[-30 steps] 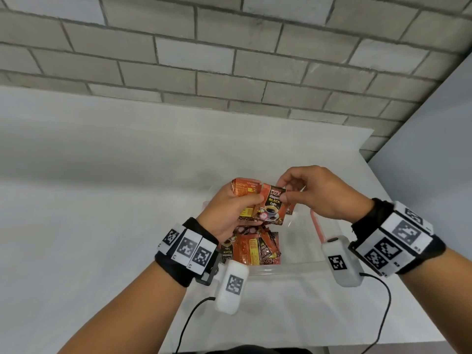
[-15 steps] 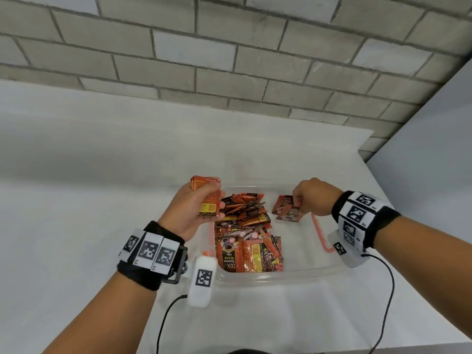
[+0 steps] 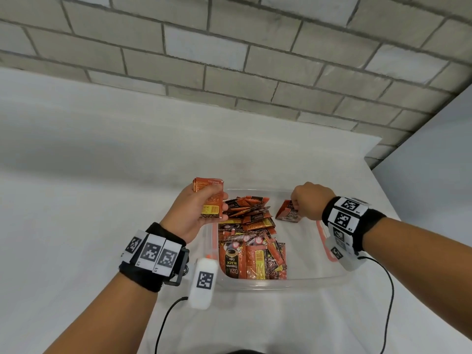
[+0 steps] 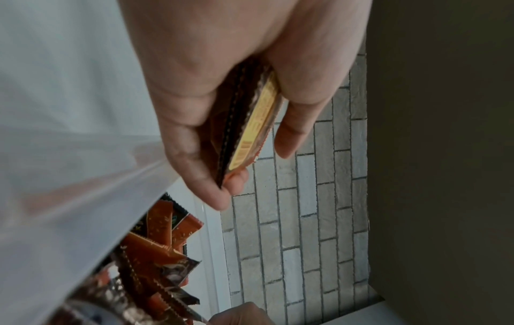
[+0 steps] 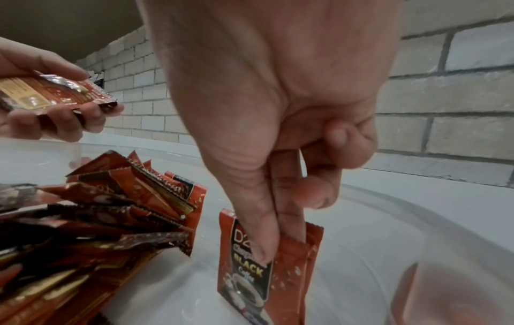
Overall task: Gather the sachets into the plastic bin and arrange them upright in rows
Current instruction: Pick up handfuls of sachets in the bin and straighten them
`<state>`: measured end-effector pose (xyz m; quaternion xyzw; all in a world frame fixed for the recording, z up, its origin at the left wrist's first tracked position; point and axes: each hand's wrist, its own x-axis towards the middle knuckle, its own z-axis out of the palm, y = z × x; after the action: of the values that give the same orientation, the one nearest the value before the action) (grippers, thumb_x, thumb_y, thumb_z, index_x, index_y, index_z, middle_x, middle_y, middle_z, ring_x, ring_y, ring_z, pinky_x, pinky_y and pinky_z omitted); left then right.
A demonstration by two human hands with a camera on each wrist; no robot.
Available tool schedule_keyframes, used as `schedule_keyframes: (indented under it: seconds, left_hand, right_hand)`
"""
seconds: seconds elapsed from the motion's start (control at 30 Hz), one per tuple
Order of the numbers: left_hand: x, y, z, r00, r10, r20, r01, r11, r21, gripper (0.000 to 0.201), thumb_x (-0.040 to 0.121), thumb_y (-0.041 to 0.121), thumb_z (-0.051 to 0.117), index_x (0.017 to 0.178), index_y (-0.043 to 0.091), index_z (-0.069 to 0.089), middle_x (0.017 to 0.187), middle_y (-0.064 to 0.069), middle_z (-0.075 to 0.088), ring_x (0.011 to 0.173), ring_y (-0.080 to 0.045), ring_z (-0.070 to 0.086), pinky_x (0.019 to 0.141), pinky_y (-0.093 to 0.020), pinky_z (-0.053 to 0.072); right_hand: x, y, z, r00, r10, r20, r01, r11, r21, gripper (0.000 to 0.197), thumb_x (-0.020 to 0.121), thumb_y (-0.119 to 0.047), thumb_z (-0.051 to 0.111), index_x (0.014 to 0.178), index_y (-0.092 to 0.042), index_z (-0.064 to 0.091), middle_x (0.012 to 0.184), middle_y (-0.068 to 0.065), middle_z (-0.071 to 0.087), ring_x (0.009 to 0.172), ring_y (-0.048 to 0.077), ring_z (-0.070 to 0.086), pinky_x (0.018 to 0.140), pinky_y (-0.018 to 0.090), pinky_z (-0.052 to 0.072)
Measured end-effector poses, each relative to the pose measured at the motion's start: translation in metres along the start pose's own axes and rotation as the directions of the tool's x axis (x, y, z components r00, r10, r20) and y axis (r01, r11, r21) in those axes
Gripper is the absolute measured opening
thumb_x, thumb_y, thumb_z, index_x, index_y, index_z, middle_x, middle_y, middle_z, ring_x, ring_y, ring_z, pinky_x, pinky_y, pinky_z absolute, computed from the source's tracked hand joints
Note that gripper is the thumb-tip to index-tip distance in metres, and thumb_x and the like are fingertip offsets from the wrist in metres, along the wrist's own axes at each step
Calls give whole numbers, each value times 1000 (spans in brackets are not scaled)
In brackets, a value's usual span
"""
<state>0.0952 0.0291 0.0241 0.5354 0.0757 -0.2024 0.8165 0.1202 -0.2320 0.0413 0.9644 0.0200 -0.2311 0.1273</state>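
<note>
While the white surface [image 3: 76, 200] carries our clear plastic bin [image 3: 281, 283] near its front right corner, loose sachets [image 3: 251, 241] fill the bin's left half. Our left hand [image 3: 194, 213] grips a small stack [image 3: 209, 198] above the left wall; our right hand [image 3: 310, 200] pinches upright sachets [image 5: 278, 268] by the far right corner.

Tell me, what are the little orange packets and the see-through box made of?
The sachets look like thin glossy foil or plastic film: they shine, crinkle, and have zigzag-cut sealed edges. The bin looks like clear, smooth hard plastic, since the white table shows through its walls. The wall behind seems to be rough grey brick or block.
</note>
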Motion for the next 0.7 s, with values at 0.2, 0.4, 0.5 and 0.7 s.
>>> schedule_keyframes:
  seconds: [0.2, 0.4, 0.5, 0.7]
  left_hand:
    - [3, -1, -1, 1000, -3, -10, 3, 1000, -7, 16, 91, 17, 59, 105, 8, 60, 85, -12, 68, 67, -22, 65, 63, -37, 59]
    - [3, -1, -2, 1000, -14, -15, 14, 1000, -7, 17, 91, 18, 60, 105, 8, 62, 86, -12, 69, 69, -23, 66, 64, -38, 60]
    - [3, -1, -2, 1000, -17, -19, 16, 1000, -13, 18, 92, 18, 59, 106, 8, 61, 85, -11, 69, 69, -22, 66, 64, -37, 60]
    - [1, -3, -2, 1000, -21, -23, 20, 999, -37, 16, 93, 15, 57, 106, 6, 60, 82, -11, 69, 68, -22, 66, 63, -37, 60]
  right_hand:
    - [-9, -7, -4, 997, 15, -80, -28, 985, -173, 23, 92, -7, 46, 72, -10, 37, 65, 0, 30, 57, 18, 39, 56, 28, 34]
    - [-14, -11, -8, 997, -3, -77, -15, 971, -237, 6, 93, -7, 43, 91, -11, 48, 87, 7, 48, 73, 23, 43, 63, 30, 36]
    - [-14, -12, -10, 998, 1, -66, -18, 969, -247, 13, 93, -8, 44, 102, -7, 54, 101, 9, 57, 74, 23, 44, 63, 30, 37]
    - [-17, -16, -13, 997, 40, -70, -56, 965, -256, 21, 92, -7, 45, 72, -8, 38, 70, 0, 34, 74, 25, 46, 64, 30, 37]
